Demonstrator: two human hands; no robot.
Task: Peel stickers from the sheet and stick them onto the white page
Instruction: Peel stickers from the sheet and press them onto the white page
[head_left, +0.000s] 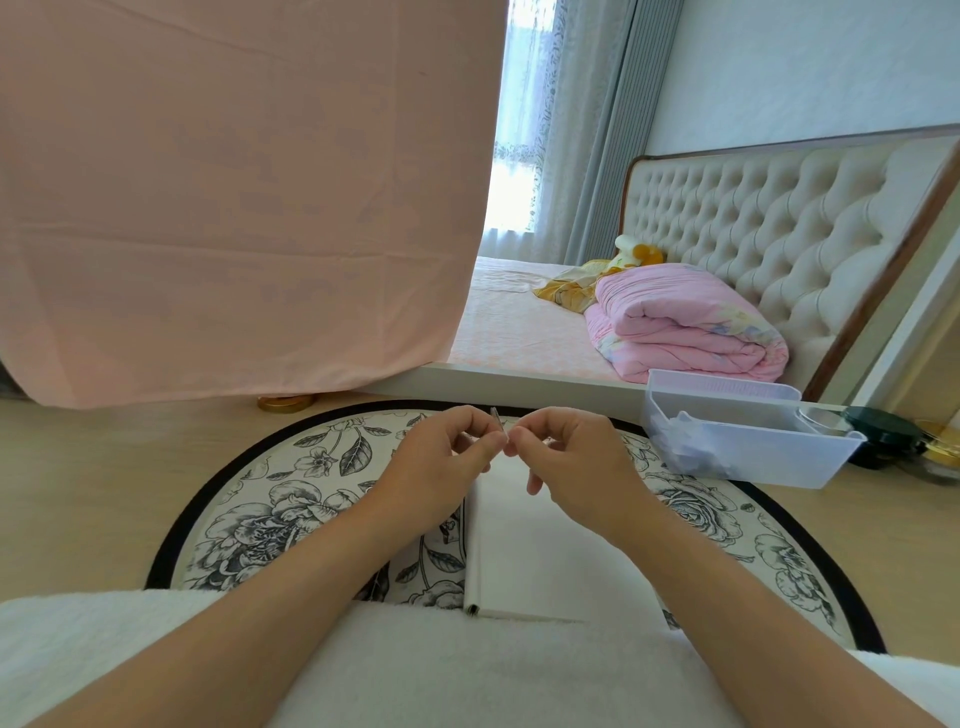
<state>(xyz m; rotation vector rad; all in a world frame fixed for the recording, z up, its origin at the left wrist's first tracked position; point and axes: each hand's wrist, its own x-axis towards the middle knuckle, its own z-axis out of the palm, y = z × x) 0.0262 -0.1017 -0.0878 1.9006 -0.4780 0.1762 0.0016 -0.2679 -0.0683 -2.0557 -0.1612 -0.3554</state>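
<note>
Hands, mine: left hand (447, 457) and right hand (566, 457) pinch sticker sheet (496, 418) above white page (545, 561); page apparently blank, sticking pending.

A pale wooden floor (78, 493) carries a round black-and-white floral rug (249, 519). Daylight enters through a sheer-curtained window (514, 156) beside a cream tufted headboard (779, 218) and a white wall (805, 62).

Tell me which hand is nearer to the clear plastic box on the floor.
Right. The right hand is just left of the box; the left hand, pinching the sticker sheet, is farther left, beyond the right hand.
</note>
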